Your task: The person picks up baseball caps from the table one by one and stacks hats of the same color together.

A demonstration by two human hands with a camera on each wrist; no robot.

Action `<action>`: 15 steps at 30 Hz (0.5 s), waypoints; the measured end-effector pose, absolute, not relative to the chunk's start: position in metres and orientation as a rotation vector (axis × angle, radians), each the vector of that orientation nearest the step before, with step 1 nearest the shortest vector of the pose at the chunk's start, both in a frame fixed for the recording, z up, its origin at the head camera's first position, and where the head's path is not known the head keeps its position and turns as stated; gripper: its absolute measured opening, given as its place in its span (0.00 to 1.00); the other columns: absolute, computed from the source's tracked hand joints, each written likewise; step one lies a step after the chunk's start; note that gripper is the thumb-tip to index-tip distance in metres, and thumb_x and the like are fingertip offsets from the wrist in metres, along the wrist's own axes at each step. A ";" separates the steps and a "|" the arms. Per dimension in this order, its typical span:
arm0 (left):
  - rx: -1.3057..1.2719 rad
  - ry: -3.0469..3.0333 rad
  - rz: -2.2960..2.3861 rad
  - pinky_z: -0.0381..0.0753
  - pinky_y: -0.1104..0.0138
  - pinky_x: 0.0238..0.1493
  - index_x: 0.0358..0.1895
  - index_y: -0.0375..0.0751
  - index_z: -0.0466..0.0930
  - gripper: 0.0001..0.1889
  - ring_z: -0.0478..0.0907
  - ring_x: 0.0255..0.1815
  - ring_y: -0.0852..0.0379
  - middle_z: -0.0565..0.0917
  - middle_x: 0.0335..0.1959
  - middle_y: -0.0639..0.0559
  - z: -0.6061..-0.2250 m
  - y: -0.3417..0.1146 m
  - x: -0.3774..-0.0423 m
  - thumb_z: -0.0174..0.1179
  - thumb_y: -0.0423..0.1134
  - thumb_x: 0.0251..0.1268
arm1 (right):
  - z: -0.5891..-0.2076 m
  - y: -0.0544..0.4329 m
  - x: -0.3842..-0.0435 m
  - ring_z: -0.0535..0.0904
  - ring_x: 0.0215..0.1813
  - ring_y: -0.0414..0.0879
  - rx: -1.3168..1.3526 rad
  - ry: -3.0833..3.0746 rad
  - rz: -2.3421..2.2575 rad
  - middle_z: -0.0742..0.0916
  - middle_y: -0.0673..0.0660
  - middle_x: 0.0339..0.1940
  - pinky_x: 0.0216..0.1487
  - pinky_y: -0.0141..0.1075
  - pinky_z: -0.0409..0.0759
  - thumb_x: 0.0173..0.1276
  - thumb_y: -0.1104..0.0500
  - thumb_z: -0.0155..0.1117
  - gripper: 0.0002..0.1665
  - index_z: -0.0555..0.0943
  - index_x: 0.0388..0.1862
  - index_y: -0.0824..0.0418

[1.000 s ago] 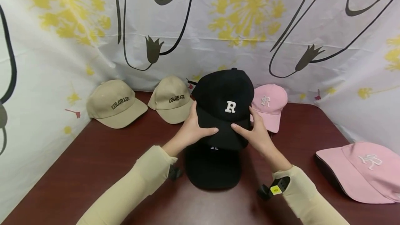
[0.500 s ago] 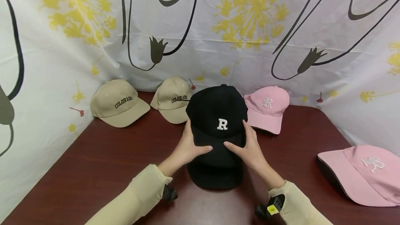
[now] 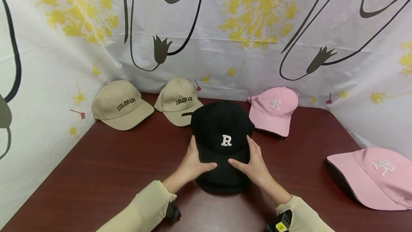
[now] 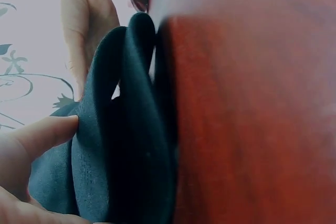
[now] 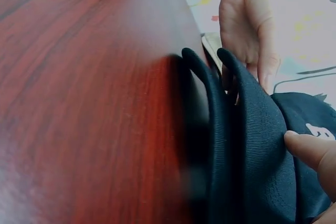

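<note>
A black baseball cap (image 3: 222,124) with a white letter R on its front is held between both hands, its brim toward the person. On its left side my left hand (image 3: 193,162) grips it, the thumb over the brim. Opposite, my right hand (image 3: 255,162) holds the right side, thumb likewise on top of the brim. Directly beneath lies a second black cap (image 3: 222,188); only its brim edge shows in the head view. Both wrist views show the two brims stacked close, with a narrow gap between upper brim (image 5: 262,150) and lower brim (image 4: 147,129).
Two beige caps lettered COLORADO, a left one (image 3: 123,106) and another (image 3: 178,101), sit at the back of the dark red table (image 3: 128,160). One pink cap (image 3: 275,110) stands at the back right, another pink cap (image 3: 373,178) near the right edge. A patterned cloth (image 3: 206,20) hangs behind.
Both hands have brought the upper black cap down and toward the person, over the lower one. More of the back pink cap shows now, and less of the lower black brim.
</note>
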State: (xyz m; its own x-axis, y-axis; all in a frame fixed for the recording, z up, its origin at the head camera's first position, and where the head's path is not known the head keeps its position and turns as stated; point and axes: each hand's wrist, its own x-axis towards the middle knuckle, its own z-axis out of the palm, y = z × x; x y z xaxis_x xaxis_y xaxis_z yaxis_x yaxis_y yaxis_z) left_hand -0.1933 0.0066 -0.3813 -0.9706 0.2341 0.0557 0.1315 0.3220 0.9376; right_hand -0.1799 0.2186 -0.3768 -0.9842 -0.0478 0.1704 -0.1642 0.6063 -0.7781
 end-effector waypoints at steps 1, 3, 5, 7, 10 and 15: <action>0.334 2.476 1.738 0.53 0.47 0.62 0.70 0.29 0.31 0.59 0.43 0.69 0.38 0.43 0.70 0.31 -0.383 0.007 -0.193 0.70 0.39 0.45 | -0.378 0.219 -0.179 0.50 0.68 0.62 0.180 -2.695 1.324 0.54 0.72 0.68 0.64 0.56 0.51 0.53 0.55 0.71 0.57 0.47 0.71 0.70; 0.320 2.466 1.727 0.53 0.46 0.62 0.70 0.28 0.31 0.59 0.42 0.69 0.37 0.43 0.70 0.30 -0.384 0.007 -0.192 0.70 0.39 0.45 | -0.379 0.219 -0.178 0.50 0.68 0.63 0.179 -2.697 1.321 0.54 0.72 0.68 0.64 0.56 0.52 0.52 0.55 0.72 0.57 0.47 0.71 0.70; 0.306 2.452 1.713 0.52 0.46 0.62 0.70 0.28 0.30 0.59 0.41 0.70 0.37 0.43 0.70 0.29 -0.385 0.007 -0.191 0.70 0.38 0.45 | -0.380 0.219 -0.178 0.50 0.68 0.63 0.175 -2.707 1.319 0.54 0.72 0.68 0.64 0.56 0.52 0.52 0.54 0.72 0.57 0.47 0.71 0.70; 0.293 2.443 1.692 0.52 0.46 0.62 0.69 0.26 0.30 0.59 0.40 0.69 0.35 0.43 0.69 0.28 -0.385 0.006 -0.191 0.71 0.38 0.44 | -0.381 0.219 -0.178 0.50 0.68 0.63 0.170 -2.719 1.324 0.54 0.72 0.68 0.64 0.56 0.52 0.52 0.54 0.72 0.57 0.47 0.71 0.69; 0.282 2.444 1.636 0.53 0.45 0.62 0.69 0.24 0.30 0.60 0.41 0.69 0.34 0.43 0.68 0.26 -0.384 0.005 -0.190 0.71 0.37 0.44 | -0.381 0.219 -0.178 0.51 0.68 0.63 0.160 -2.744 1.326 0.53 0.71 0.69 0.64 0.55 0.53 0.52 0.53 0.72 0.58 0.48 0.72 0.68; 0.286 2.462 1.551 0.54 0.46 0.62 0.67 0.21 0.30 0.60 0.44 0.68 0.33 0.44 0.67 0.23 -0.379 0.004 -0.191 0.71 0.37 0.43 | -0.381 0.220 -0.179 0.51 0.68 0.64 0.164 -2.763 1.311 0.53 0.71 0.69 0.63 0.55 0.53 0.52 0.53 0.72 0.58 0.48 0.72 0.68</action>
